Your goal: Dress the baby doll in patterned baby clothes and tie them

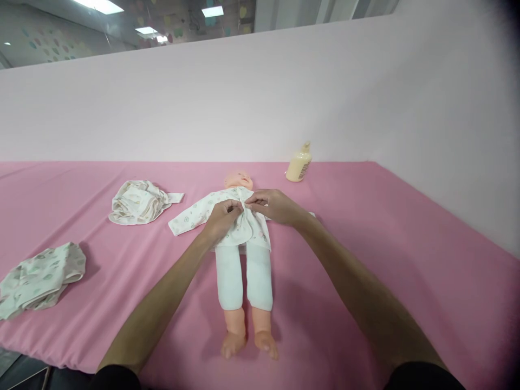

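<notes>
A baby doll [230, 333] lies on its back, head away from me, its bare feet toward me. It wears a white patterned baby shirt [207, 205] with long sleeves spread to the sides, and its legs are white down to the shins. At the chest, my left hand [224, 218] pinches the front edge of the shirt. Close beside it, my right hand [276, 207] also pinches the shirt's front, fingertips almost meeting the left ones. Whether a snap or tie is between the fingers is too small to tell. My right hand and forearm hide part of the right-hand sleeve.
A pink sheet [325, 303] covers the table. Crumpled patterned cloth [138, 203] lies left of the doll, and folded patterned cloth [43, 279] near the left front edge. A pale yellow pump bottle [298, 165] stands by the white back wall [195, 108].
</notes>
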Tool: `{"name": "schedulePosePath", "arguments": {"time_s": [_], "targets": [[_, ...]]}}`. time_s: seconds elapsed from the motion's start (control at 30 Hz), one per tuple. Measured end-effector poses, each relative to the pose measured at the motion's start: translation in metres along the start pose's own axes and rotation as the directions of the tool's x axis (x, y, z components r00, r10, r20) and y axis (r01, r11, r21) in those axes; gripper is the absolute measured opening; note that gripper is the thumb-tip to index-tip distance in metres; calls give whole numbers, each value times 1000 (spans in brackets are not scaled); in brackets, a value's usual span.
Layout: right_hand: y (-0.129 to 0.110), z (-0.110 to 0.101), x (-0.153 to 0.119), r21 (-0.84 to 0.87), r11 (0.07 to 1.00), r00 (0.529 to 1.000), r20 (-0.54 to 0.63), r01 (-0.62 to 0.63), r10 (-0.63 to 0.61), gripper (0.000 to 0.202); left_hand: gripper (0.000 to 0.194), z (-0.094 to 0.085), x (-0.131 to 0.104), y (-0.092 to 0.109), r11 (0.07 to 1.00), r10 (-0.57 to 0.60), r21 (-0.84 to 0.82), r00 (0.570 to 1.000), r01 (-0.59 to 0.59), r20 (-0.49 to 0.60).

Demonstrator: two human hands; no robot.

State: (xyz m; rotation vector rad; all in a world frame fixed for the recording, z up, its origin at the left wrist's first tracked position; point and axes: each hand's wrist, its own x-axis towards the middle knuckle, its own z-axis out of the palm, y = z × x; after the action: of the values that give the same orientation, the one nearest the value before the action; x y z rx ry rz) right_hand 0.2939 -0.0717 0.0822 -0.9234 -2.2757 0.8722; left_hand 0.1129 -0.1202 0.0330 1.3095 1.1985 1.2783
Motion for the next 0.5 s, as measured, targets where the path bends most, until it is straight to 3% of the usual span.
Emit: {"name": "schedulePosePath", "arguments": {"time_s": [0.2, 0.5], "targets": [[6, 2, 2, -39, 999, 999, 3, 33, -33, 20, 29, -1, 0, 9, 993, -32, -113, 999, 35, 26], [8, 4, 1, -70, 996, 998, 15, 58, -57, 21, 28, -3, 0, 3, 1000, 10, 4, 1000, -10, 15]]}}
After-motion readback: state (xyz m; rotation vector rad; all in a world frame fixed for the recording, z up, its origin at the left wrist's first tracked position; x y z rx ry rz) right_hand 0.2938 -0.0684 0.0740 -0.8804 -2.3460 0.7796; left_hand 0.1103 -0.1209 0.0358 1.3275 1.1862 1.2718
